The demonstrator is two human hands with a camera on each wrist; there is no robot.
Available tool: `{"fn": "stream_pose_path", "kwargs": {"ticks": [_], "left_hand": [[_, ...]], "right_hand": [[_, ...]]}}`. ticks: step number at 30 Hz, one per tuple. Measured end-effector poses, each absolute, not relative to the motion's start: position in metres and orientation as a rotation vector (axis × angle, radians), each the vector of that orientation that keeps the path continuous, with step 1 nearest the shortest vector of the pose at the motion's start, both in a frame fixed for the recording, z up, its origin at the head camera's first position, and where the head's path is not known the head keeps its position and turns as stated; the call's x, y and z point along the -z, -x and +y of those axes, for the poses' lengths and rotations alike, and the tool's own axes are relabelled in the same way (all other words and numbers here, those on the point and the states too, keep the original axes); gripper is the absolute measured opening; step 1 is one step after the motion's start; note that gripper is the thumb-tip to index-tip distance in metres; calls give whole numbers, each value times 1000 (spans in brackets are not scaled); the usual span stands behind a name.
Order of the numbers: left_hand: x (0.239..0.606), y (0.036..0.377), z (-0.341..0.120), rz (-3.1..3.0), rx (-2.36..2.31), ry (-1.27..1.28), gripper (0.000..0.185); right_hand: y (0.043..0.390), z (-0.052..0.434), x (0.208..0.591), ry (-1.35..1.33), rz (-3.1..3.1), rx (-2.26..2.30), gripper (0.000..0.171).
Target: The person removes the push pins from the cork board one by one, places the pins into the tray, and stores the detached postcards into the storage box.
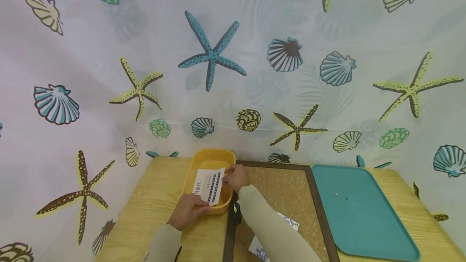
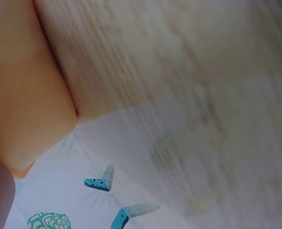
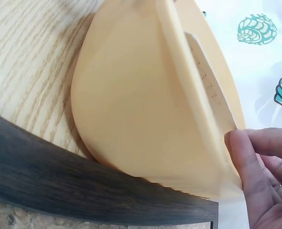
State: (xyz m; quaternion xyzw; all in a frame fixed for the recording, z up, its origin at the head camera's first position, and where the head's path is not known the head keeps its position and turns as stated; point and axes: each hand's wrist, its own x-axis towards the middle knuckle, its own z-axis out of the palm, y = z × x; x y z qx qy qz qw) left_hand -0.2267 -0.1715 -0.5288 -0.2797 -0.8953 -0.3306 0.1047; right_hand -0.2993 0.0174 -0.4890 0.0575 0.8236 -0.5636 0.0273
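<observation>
Inside the yellow bin (image 1: pixel 198 157), a white printed card (image 1: pixel 208 181) is leaning at a tilt, its upper right edge rising toward the rim. The right hand (image 1: pixel 237 178) is pinching that edge between thumb and fingers, while the left hand (image 1: pixel 188 210) is bending over the near rim at the card's lower end — whether it is gripping card or rim, I cannot tell. Farther right, a teal tray (image 1: pixel 367 213) is carrying two tiny shiny bits, too small to identify.

The right forearm is covering part of the patterned papers (image 1: pixel 259 250) on the cork board (image 1: pixel 280 185), and a dark object with a yellow patch (image 1: pixel 236 213) is sitting beside the bin, hard to make out. The left wrist view is showing only a sliver of hand at its lower left corner, with blur across much of the rest.

The bin is standing just beside the board's dark frame (image 1: pixel 317 197); to its left, the wood-grained worktop (image 1: pixel 145 205) is stretching toward the shell-printed cloth (image 1: pixel 167 104) — the tray is lying along the board's other side.
</observation>
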Motion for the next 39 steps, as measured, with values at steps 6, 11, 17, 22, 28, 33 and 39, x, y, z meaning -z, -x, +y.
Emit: {"fn": "stream_pose_path", "kwargs": {"ticks": [6, 11, 17, 22, 28, 33, 39], "left_hand": [[530, 226, -171, -2619, 983, 831, 13], [528, 226, -171, -2638, 976, 828, 14], [530, 228, -172, -2647, 965, 825, 15], [532, 229, -173, -2633, 970, 832, 15], [533, 229, -173, -2626, 976, 840, 14], [532, 229, -172, -2639, 974, 822, 14], [532, 227, -172, -2651, 962, 805, 13]], "right_hand": [[297, 16, 488, -175, 2568, 1720, 14], [297, 16, 488, -162, 2578, 1713, 13], [296, 16, 485, -172, 2591, 1671, 11], [295, 16, 485, -173, 2580, 1674, 11], [295, 17, 486, -167, 2572, 1681, 12], [294, 17, 485, -160, 2563, 1680, 12], [294, 18, 485, -151, 2565, 1683, 10]]}}
